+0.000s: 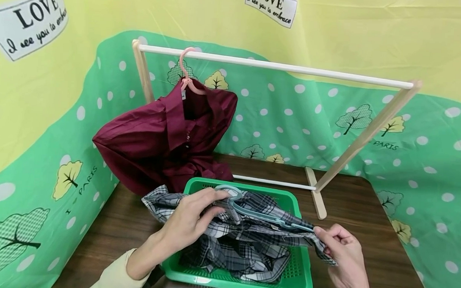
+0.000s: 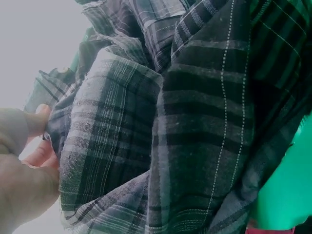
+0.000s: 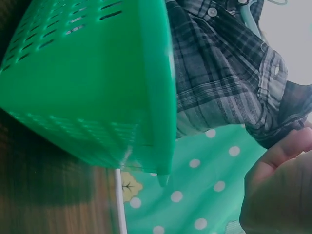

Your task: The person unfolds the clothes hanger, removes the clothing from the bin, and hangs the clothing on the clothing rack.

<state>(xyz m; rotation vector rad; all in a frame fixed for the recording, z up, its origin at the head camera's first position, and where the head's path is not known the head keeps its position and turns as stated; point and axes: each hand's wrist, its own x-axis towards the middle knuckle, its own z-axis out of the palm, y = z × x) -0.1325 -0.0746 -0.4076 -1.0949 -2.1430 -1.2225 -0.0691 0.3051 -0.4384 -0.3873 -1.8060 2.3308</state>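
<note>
A black, grey and white plaid shirt (image 1: pixel 246 238) is held up over the green basket (image 1: pixel 304 265), its lower folds hanging into it. A light blue hanger (image 1: pixel 266 215) lies along the shirt's shoulders, partly inside the collar, with its hook near my left fingers. My left hand (image 1: pixel 190 214) pinches the shirt's cloth beside the hook between thumb and fingers. At the shirt's right shoulder, my right hand (image 1: pixel 343 249) grips the cloth near the hanger's end. The right wrist view shows buttons and the fabric (image 3: pixel 214 73) stretching from basket rim to my fingers.
Behind the basket stands a clothes rack with a white rail (image 1: pixel 279 66) and wooden legs (image 1: pixel 364 140). A maroon shirt (image 1: pixel 150 137) hangs at its left on a pink hanger (image 1: pixel 185 70). All stand on a dark wooden table (image 1: pixel 109 237) before a green and yellow printed cloth (image 1: pixel 424 176).
</note>
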